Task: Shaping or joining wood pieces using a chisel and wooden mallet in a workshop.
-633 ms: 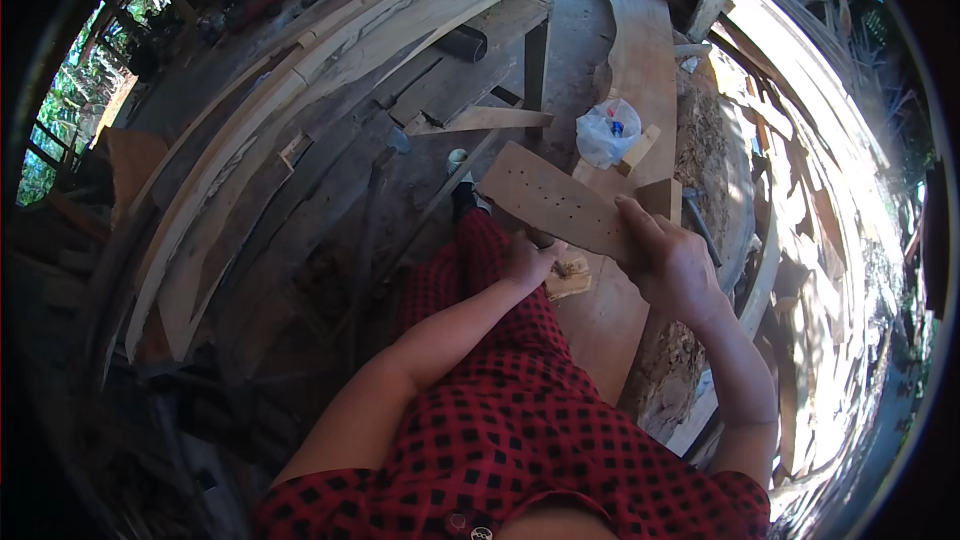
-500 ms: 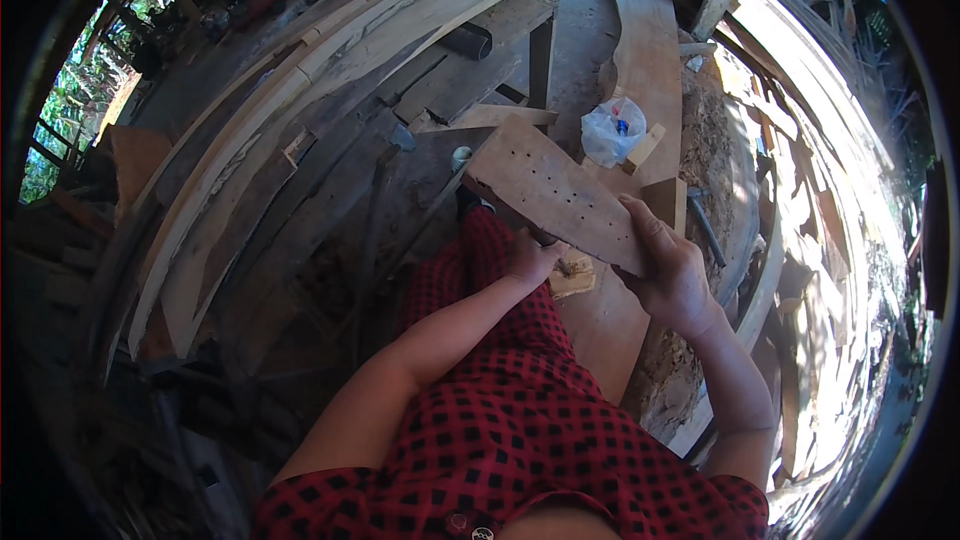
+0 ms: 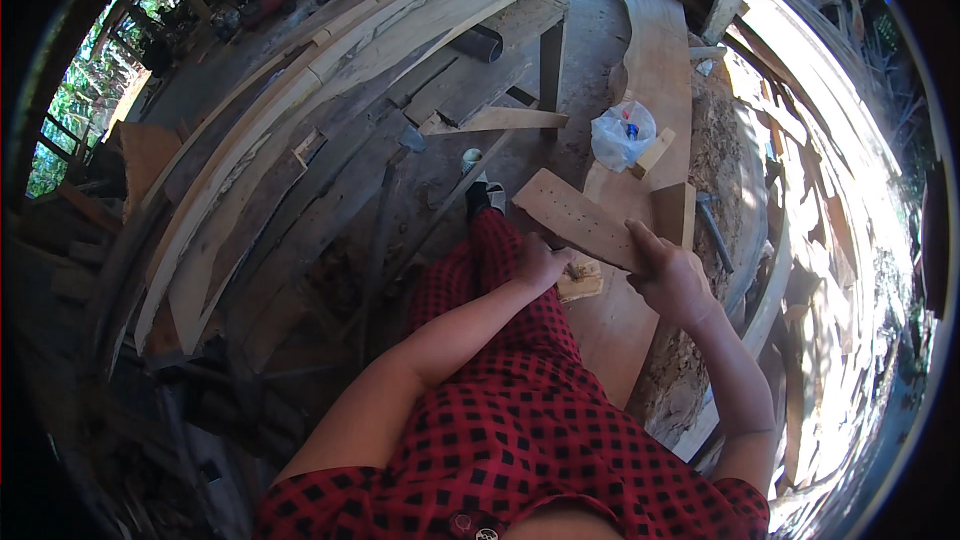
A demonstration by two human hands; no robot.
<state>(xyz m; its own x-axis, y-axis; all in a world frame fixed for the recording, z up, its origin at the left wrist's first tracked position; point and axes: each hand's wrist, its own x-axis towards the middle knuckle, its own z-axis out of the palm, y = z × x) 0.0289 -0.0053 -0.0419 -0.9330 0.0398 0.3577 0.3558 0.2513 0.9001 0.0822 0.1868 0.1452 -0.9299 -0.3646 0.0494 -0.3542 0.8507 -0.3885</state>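
A short wooden board (image 3: 575, 218) dotted with small dark holes slants in front of me, above a long plank. My right hand (image 3: 672, 278) grips its right end, with the fingers along the top edge. At the board's near side, close to its left half, my left hand (image 3: 543, 265) is closed; whatever it may hold is hidden. Just below the board, a small pale piece of wood (image 3: 580, 283) rests on the long plank (image 3: 655, 50).
Beyond the board sits a clear plastic bag (image 3: 622, 136) with small coloured things inside, beside a wood block (image 3: 653, 153). A dark-handled tool (image 3: 716, 237) lies at the right. Long curved boards (image 3: 330, 70) fill the left. A pale cup (image 3: 473, 160) stands near my foot.
The board has dropped lower and tilted flatter, so its holed face looks narrower. My right hand still grips it. My left hand has shifted slightly downward and remains closed.
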